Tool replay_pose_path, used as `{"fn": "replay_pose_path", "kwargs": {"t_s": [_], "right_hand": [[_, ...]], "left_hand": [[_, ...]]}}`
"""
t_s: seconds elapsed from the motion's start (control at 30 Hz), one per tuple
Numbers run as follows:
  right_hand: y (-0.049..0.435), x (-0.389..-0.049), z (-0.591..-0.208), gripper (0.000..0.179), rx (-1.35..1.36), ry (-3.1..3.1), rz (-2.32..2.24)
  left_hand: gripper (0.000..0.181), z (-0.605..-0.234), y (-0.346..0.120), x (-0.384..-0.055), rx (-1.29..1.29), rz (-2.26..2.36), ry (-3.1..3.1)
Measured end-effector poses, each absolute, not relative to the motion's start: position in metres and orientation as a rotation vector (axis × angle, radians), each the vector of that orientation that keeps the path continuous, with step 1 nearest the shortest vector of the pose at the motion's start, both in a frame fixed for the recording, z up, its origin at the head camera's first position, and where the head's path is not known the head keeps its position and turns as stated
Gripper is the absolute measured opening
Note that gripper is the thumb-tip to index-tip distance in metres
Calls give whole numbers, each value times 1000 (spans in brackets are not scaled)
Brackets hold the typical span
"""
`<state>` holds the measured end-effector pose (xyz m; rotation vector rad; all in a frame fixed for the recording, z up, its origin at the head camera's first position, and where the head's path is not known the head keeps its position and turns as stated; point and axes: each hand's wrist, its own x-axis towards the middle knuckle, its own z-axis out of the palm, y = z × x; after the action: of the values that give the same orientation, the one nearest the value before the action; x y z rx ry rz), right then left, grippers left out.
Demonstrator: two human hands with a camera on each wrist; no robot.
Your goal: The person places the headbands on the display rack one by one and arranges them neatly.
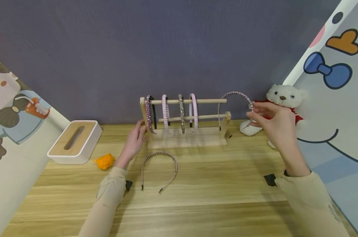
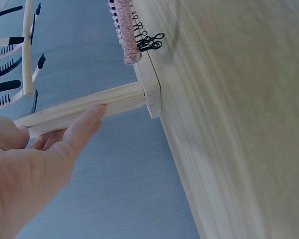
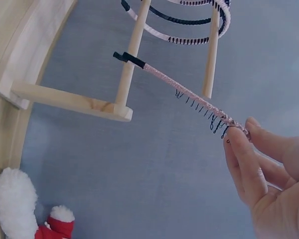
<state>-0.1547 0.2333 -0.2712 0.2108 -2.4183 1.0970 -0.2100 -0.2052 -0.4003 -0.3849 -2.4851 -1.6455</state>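
Observation:
In the head view, my right hand (image 1: 273, 123) pinches a thin pink headband (image 1: 238, 93) with small teeth by its curved top. The headband is beside the right end of a wooden headband rack (image 1: 187, 141); its dark tips (image 3: 134, 60) appear near the lower bar, and I cannot tell if they touch. My left hand (image 1: 134, 140) grips the rack's left upright (image 2: 89, 102) between thumb and fingers. On the rack hang a glittery pink headband (image 1: 149, 113), a silver one (image 1: 182, 113) and two pale pink ones (image 1: 165, 112). Another thin headband (image 1: 176, 164) lies on the table before the rack.
A white tissue box (image 1: 87, 149) with a wooden lid stands on the left, with an orange fuzzy item (image 1: 105, 161) near it. Behind my right hand sits a white teddy bear (image 1: 282, 95) in red. A dark wall (image 1: 179, 49) rises behind the rack.

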Motion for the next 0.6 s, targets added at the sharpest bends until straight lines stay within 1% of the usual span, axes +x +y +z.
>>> {"fn": "replay_pose_path", "kwargs": {"t_s": [0.2, 0.6], "right_hand": [[226, -158, -267, 34, 226, -2380, 1116], [206, -167, -259, 34, 241, -2351, 1186]], "left_hand": [[45, -400, -205, -209, -382, -1648, -2487], [47, -400, -206, -210, -378, -1659, -2505]]}}
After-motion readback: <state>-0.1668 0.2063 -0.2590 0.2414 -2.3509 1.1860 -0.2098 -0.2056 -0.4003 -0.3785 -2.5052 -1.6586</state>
